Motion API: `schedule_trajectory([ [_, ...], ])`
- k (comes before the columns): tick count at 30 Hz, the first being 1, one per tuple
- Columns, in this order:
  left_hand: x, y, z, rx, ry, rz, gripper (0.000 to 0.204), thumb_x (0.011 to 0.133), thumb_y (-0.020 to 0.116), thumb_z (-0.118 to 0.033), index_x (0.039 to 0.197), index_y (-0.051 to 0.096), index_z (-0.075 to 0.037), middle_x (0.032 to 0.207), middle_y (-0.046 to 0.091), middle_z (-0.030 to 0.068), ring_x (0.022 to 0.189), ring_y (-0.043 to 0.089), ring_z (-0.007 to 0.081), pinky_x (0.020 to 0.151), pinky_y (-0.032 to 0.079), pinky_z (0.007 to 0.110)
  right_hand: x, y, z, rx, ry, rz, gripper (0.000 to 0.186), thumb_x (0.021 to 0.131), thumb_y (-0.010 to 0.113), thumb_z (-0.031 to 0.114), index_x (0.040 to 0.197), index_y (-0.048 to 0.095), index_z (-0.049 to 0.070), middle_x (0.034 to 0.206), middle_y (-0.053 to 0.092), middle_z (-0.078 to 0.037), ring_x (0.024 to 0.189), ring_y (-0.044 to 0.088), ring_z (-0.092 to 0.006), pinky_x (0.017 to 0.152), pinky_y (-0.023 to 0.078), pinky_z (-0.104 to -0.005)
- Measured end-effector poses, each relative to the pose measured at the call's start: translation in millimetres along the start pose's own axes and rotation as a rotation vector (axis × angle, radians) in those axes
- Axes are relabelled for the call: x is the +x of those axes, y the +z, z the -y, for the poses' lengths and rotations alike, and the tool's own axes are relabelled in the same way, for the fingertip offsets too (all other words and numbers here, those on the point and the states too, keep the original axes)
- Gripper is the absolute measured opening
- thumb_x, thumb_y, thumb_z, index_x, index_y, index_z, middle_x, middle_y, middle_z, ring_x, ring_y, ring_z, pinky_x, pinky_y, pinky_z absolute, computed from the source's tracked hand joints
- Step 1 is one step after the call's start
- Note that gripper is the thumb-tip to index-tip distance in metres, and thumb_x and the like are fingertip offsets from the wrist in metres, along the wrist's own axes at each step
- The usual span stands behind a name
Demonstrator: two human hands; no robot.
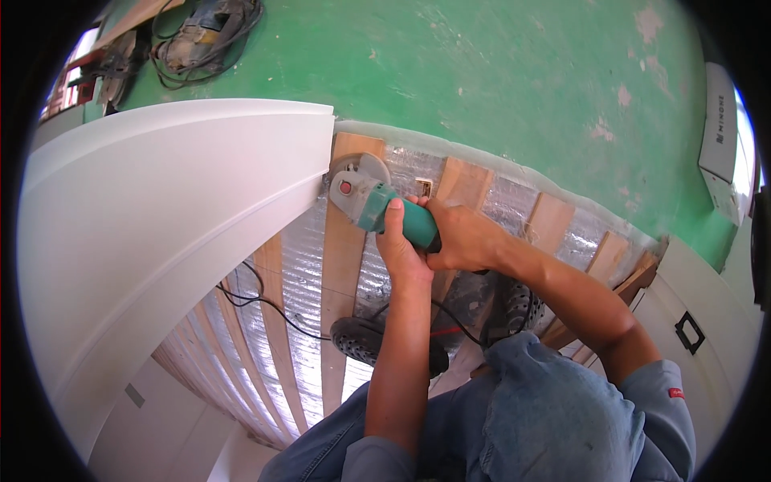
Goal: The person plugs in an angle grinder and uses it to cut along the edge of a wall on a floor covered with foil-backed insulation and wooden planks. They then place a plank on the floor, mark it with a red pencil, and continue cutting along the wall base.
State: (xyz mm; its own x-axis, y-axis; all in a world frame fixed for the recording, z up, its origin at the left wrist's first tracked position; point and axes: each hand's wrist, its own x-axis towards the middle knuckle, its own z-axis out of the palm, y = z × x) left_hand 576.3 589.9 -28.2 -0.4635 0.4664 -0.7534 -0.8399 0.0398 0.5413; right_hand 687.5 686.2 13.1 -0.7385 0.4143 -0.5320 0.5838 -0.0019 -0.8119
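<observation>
My left hand [399, 245] is closed around the body of a teal angle grinder [371, 206], thumb along its top. My right hand [456, 233] grips the rear of the same tool from the right. The grey guard and head with a red button sit at the end of a wide white trimmed board [185, 177], over a wooden slat [341, 281]; whether the disc touches either is unclear. Silver foil sheeting [301, 305] lies between the slats. A black cord [269, 299] crosses them, and my dark perforated shoes [357, 337] are below my hands.
Beyond the slats is a green floor [482, 64] with pale patches. Power tools with coiled cables [197, 44] lie at top left, a long white box [715, 136] at the far right. A white panel [715, 329] with a black recessed handle is beside my right arm.
</observation>
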Motion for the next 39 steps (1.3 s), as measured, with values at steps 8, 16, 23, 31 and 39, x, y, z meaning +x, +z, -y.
schedule_trajectory([
  [8, 0.7, 2.6, -2.2, 0.007, 0.001, 0.009, 0.041, 0.096, 0.077, -0.039, 0.108, 0.065, -0.002, 0.106, 0.069, 0.0101, 0.099, 0.068, 0.0230, 0.093, 0.056, 0.038, 0.8, -4.8, 1.6, -0.034, 0.021, 0.034, 0.090, 0.076, 0.081, 0.036, 0.151, 0.048, -0.002, 0.114, 0.073, -0.032, 0.107, 0.071, -0.0473, 0.093, 0.055, -0.0537],
  [16, 1.2, 3.2, -2.3, -0.001, 0.003, 0.012, 0.040, 0.096, 0.077, -0.038, 0.108, 0.066, -0.002, 0.106, 0.069, 0.0104, 0.099, 0.068, 0.0230, 0.094, 0.056, 0.037, 1.2, -2.8, 0.2, -0.058, 0.021, 0.018, 0.090, 0.075, 0.081, 0.037, 0.149, 0.049, -0.004, 0.113, 0.073, -0.032, 0.106, 0.071, -0.0477, 0.093, 0.056, -0.0536],
  [23, 1.8, 2.2, -1.3, 0.003, 0.012, 0.002, 0.040, 0.096, 0.077, -0.038, 0.108, 0.067, -0.002, 0.106, 0.070, 0.0110, 0.099, 0.068, 0.0233, 0.094, 0.057, 0.038, 3.0, 0.3, -4.6, -0.075, 0.012, 0.020, 0.089, 0.075, 0.082, 0.038, 0.144, 0.049, -0.007, 0.112, 0.073, -0.032, 0.106, 0.071, -0.0482, 0.092, 0.056, -0.0538],
  [31, 0.9, 3.3, -1.8, 0.025, 0.033, 0.001, 0.039, 0.096, 0.076, -0.037, 0.108, 0.067, -0.001, 0.106, 0.070, 0.0114, 0.099, 0.068, 0.0233, 0.094, 0.057, 0.038, 4.7, 0.7, -5.1, -0.068, 0.014, 0.020, 0.092, 0.071, 0.081, 0.032, 0.145, 0.047, -0.009, 0.115, 0.071, -0.035, 0.107, 0.070, -0.0499, 0.094, 0.056, -0.0534],
  [39, 1.1, 2.8, -0.8, 0.023, 0.028, 0.007, 0.038, 0.097, 0.076, -0.037, 0.107, 0.067, -0.001, 0.106, 0.070, 0.0113, 0.099, 0.068, 0.0231, 0.094, 0.057, 0.038, 4.4, -0.1, -4.3, -0.062, 0.022, 0.023, 0.089, 0.071, 0.082, 0.032, 0.144, 0.048, -0.008, 0.114, 0.071, -0.035, 0.105, 0.071, -0.0497, 0.092, 0.057, -0.0537],
])
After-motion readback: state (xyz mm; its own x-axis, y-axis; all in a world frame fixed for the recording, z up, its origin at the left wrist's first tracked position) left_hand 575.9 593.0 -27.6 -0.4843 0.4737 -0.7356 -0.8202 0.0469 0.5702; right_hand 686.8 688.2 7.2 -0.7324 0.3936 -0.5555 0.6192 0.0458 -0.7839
